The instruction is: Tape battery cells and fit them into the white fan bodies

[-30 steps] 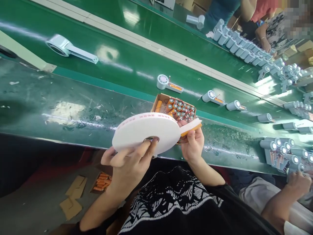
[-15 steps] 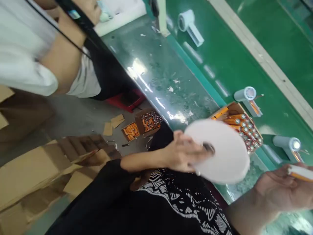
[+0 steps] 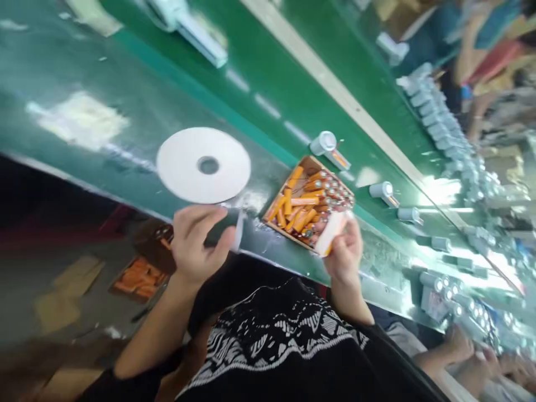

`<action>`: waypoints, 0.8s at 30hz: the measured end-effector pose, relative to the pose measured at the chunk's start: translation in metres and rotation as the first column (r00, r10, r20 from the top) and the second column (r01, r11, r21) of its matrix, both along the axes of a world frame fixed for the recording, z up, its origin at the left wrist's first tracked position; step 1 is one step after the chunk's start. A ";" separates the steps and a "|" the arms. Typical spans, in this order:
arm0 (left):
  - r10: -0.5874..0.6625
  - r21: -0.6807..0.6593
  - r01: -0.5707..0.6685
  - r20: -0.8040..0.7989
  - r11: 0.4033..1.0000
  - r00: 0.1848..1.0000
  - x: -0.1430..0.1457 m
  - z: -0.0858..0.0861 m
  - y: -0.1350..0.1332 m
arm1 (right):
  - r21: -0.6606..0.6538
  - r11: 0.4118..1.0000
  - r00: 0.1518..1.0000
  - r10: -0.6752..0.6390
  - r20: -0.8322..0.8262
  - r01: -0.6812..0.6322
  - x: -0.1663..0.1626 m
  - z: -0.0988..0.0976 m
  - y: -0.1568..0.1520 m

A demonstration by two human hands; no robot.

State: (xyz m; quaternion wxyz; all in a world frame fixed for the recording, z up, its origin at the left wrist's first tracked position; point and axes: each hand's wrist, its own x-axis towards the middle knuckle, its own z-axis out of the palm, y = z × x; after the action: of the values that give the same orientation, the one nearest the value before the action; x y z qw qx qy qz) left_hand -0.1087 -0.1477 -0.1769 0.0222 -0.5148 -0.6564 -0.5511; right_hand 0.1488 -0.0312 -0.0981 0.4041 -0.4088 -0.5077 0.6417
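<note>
A flat white tape roll (image 3: 184, 167) lies on the dark green bench, with no hand on it. Just below it, my left hand (image 3: 195, 245) is closed in a pinch on a short white strip (image 3: 239, 230) at the bench edge; the picture is blurred there. My right hand (image 3: 344, 254) is closed round an orange battery wrapped in a white piece (image 3: 332, 234), held over the near corner of a small cardboard box (image 3: 310, 162). Several orange batteries (image 3: 299, 212) fill that box.
On the green conveyor (image 3: 268, 67) lie a white fan part (image 3: 196, 30) and grey cylinder parts (image 3: 382, 191), with many more at the right (image 3: 435, 120). A co-worker's hand (image 3: 460, 346) works at the lower right. A box of orange batteries (image 3: 140, 278) sits on the floor.
The tape roll has left my left hand and now lies flat on the bench. My right hand has come back beside the box with the wrapped battery. The camera has swung back toward the conveyor.
</note>
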 end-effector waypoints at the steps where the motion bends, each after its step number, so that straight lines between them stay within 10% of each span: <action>1: -0.120 -0.005 0.121 0.078 0.993 0.990 0.004 0.007 0.000 | -0.082 0.992 0.995 0.088 -0.034 -0.091 -0.003 -0.001 -0.004; 6: -0.564 -0.017 0.640 0.456 0.768 0.689 0.036 0.047 0.022 | -0.272 0.865 0.905 0.381 -0.192 -0.422 -0.007 -0.007 -0.026; 15: -0.424 0.153 0.738 0.884 0.657 0.194 0.059 0.034 0.035 | -0.351 0.713 0.795 0.533 -0.291 -0.607 0.013 -0.032 -0.036; 20: -0.563 0.165 0.872 0.814 0.461 0.144 0.063 0.041 0.040 | -0.395 0.403 0.521 0.813 -0.260 -0.826 0.025 -0.048 -0.024; 24: -0.626 0.150 0.933 0.774 0.328 0.096 0.058 0.044 0.046 | -0.332 0.379 0.429 0.899 -0.091 -0.864 0.025 -0.055 -0.015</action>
State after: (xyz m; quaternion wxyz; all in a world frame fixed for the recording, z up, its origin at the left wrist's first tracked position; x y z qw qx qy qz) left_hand -0.0508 -0.1015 -0.1328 -0.6432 -0.5137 -0.3041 -0.4795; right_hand 0.1738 -0.0465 -0.1530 -0.1012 -0.1697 -0.5522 0.8100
